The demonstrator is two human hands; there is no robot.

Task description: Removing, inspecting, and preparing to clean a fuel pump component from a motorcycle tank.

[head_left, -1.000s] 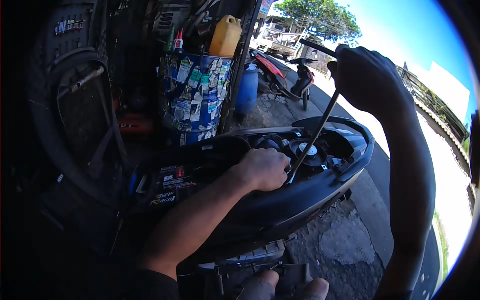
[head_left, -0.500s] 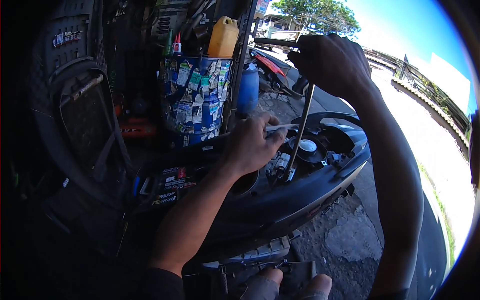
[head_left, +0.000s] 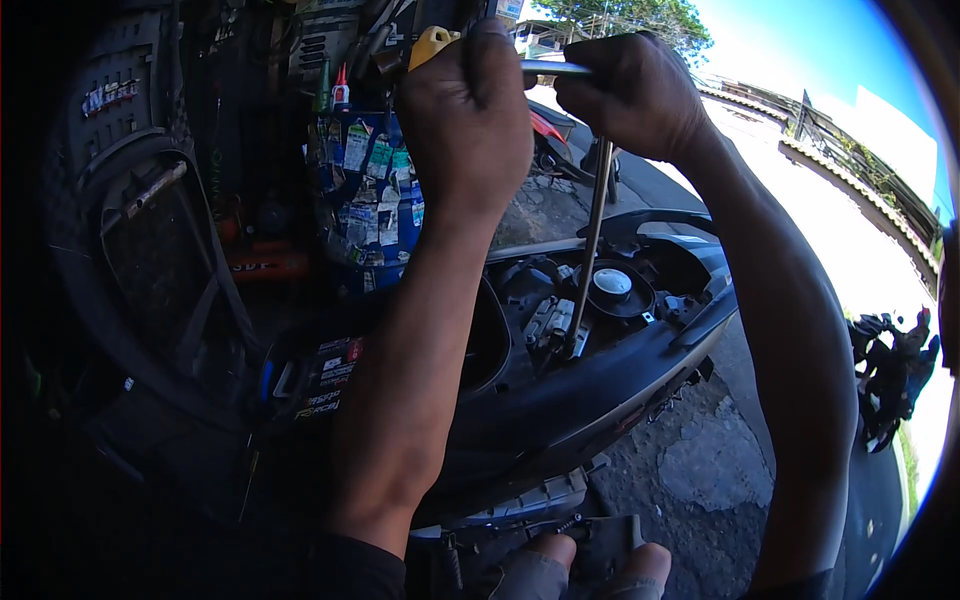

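Two hands work a long T-handle wrench (head_left: 594,220) over the rear of a dark motor scooter (head_left: 570,425), the left hand (head_left: 470,130) wrapped around the crossbar's left end, the right hand (head_left: 640,95) clenched where bar meets shaft. The shaft's foot stands in the uncovered rear bay, just left of the pale fuel cap (head_left: 612,282), which is in place; whether anything there is loose cannot be told. Printed stickers (head_left: 323,388) mark the scooter at left; torn labels coat a far blue drum (head_left: 372,225); pale lettering crosses a red machine (head_left: 268,262).
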